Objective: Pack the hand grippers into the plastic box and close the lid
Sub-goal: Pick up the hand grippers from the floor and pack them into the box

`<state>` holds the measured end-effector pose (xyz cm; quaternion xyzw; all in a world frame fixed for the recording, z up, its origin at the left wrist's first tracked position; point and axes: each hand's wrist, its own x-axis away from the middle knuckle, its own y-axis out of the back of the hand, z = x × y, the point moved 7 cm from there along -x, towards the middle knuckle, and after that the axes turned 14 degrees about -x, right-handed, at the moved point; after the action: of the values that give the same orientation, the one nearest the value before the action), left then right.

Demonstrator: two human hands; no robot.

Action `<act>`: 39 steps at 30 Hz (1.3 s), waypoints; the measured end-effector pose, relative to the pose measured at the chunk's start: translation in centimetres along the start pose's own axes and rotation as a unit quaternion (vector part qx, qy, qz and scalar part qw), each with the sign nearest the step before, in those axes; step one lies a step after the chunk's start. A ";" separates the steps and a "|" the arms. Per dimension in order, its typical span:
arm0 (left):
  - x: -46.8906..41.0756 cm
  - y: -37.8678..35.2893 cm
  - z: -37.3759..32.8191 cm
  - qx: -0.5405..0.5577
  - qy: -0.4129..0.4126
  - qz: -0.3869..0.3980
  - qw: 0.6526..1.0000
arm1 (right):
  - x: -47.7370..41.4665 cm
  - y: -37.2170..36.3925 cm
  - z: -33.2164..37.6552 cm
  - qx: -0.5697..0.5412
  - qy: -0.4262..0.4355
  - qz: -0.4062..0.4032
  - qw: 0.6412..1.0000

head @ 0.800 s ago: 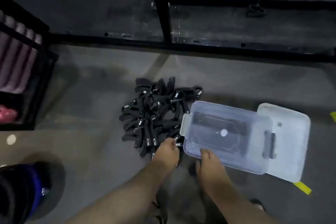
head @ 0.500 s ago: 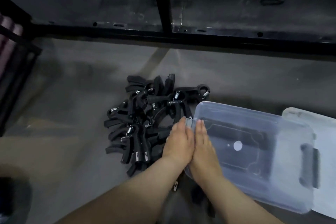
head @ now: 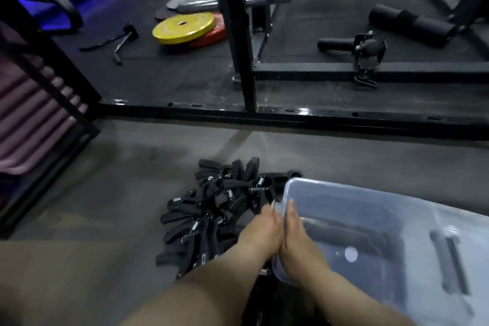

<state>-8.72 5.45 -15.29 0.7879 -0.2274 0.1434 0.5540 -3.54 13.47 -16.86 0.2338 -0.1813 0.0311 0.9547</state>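
Note:
A translucent plastic box [head: 370, 209] lies on the floor at lower right, its lid [head: 455, 267] folded open to the right. A pile of several black hand grippers [head: 211, 209] with metal springs lies on the floor just left of the box. Both hands meet at the box's left end. My left hand [head: 260, 231] pinches the small latch tab on that end wall, above the edge of the pile. My right hand [head: 297, 238] lies with straight fingers against the same end wall, right beside the left hand. A dark shape and a white dot show through the box.
A black steel rack frame [head: 264, 114] with an upright post crosses the floor behind the pile. Beyond it lie yellow [head: 182, 27] and red weight plates, a barbell sleeve and foam rollers. A dark shelf [head: 39, 119] with pink mats stands at the left.
Both hands moved from the box's near corner to its left end and now sit side by side at the latch. The camera has tilted up, showing more of the gym floor.

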 end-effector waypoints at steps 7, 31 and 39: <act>5.1 3.3 4.6 -0.111 0.033 0.030 0.993 | 3.7 -2.3 -1.1 0.084 -0.030 0.037 0.995; 10.2 -11.6 11.8 -0.255 0.085 -0.041 0.962 | 6.5 -2.9 -0.3 0.231 0.018 -0.026 0.972; 9.9 -12.4 12.1 -0.302 0.063 0.019 0.951 | 5.5 -2.7 -1.7 0.290 0.001 -0.008 0.957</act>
<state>5.84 -4.36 -24.80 0.5686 -0.2391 0.1280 0.7766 2.56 11.68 -17.50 0.5017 -0.1616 0.0754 0.8465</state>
